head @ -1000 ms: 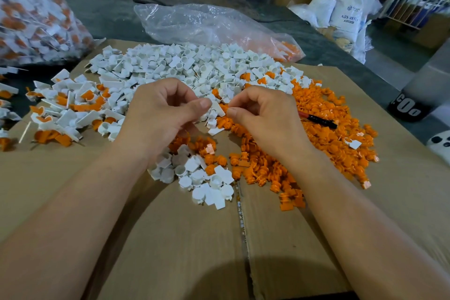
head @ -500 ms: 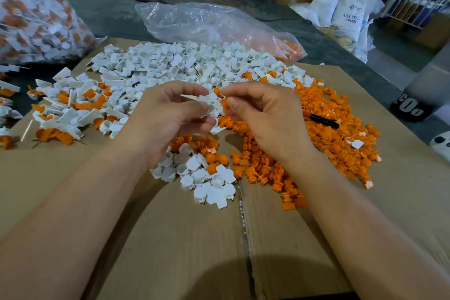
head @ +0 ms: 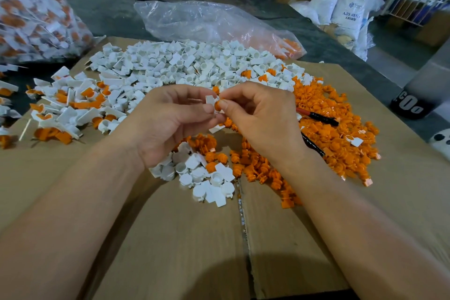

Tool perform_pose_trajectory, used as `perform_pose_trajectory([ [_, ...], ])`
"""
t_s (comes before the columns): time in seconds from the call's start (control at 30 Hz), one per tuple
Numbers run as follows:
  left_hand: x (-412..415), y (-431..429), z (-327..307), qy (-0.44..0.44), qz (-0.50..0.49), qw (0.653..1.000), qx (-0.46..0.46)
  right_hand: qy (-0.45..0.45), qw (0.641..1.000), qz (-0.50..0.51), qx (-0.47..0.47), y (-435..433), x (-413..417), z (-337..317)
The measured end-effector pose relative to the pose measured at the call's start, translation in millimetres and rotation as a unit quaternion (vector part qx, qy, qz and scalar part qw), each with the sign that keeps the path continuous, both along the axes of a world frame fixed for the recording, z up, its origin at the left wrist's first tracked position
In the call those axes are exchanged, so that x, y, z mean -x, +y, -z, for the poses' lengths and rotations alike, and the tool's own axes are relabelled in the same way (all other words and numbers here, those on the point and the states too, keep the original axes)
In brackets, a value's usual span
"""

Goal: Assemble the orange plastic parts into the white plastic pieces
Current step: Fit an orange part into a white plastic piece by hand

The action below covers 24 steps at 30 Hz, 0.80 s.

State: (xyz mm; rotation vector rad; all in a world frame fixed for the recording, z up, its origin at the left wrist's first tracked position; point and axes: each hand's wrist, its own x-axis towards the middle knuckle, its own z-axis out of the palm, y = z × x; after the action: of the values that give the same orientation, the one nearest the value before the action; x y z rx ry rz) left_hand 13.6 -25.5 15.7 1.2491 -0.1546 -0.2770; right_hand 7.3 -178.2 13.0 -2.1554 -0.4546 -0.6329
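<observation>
Centrally, held above the work surface: left hand [head: 170, 124], fingers curled, pinching a small white plastic piece [head: 210, 101] between thumb and fingertips; right hand [head: 263, 124], fingers curled, pinching a small orange plastic part [head: 217, 105] that touches the white piece's right side. Whether the orange part is fully seated cannot be told.

Surface: flat brown cardboard sheet [head: 170, 238], seam running towards the viewer.

Far centre: broad heap of loose white plastic pieces [head: 185, 66].

Right: broad heap of loose orange plastic parts [head: 336, 139], a black-and-red pen [head: 319, 118] lying on it.

Near centre, beneath the hands: small cluster of white pieces [head: 207, 178], some orange mixed in.

Left: heap of joined white-and-orange units [head: 68, 109].

Beyond the cardboard: clear crumpled plastic bag [head: 207, 22]; at far left, a filled clear bag of white-and-orange units [head: 31, 12].
</observation>
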Motion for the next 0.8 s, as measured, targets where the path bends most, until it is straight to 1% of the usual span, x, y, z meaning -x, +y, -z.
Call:
perform_pose_trajectory([
  [0.1,-0.6,1.3,1.0,-0.017,-0.017,0.999,-0.037,-0.004,1.000,0.007,0.011,-0.2,0.8,-0.9],
  [0.27,-0.2,-0.1,2.0,-0.030,-0.044,0.998,-0.027,0.032,0.999,-0.007,0.005,-1.4,1.9,-3.5],
  [0.4,1.1,-2.8,3.7,-0.042,-0.054,0.997,-0.034,0.035,0.999,0.006,0.001,-1.1,3.0,-5.6],
  [0.53,1.5,-2.3,4.7,-0.065,-0.059,0.995,-0.051,0.042,0.999,-0.001,-0.005,1.0,5.0,-6.1],
  [0.6,2.2,-1.6,4.6,-0.081,-0.062,0.992,-0.068,0.068,0.998,-0.008,-0.015,0.1,5.0,-6.1],
  [0.7,3.4,-1.9,5.5,-0.107,-0.074,0.986,-0.108,0.143,0.986,-0.027,-0.077,-3.5,3.5,-7.4],
  [0.73,3.5,-2.2,5.7,-0.111,-0.076,0.984,-0.117,0.155,0.983,-0.032,-0.090,-3.8,3.2,-7.7],
  [0.8,3.7,-3.1,5.9,-0.110,-0.076,0.983,-0.123,0.137,0.988,-0.028,-0.070,-2.6,3.5,-6.8],
])
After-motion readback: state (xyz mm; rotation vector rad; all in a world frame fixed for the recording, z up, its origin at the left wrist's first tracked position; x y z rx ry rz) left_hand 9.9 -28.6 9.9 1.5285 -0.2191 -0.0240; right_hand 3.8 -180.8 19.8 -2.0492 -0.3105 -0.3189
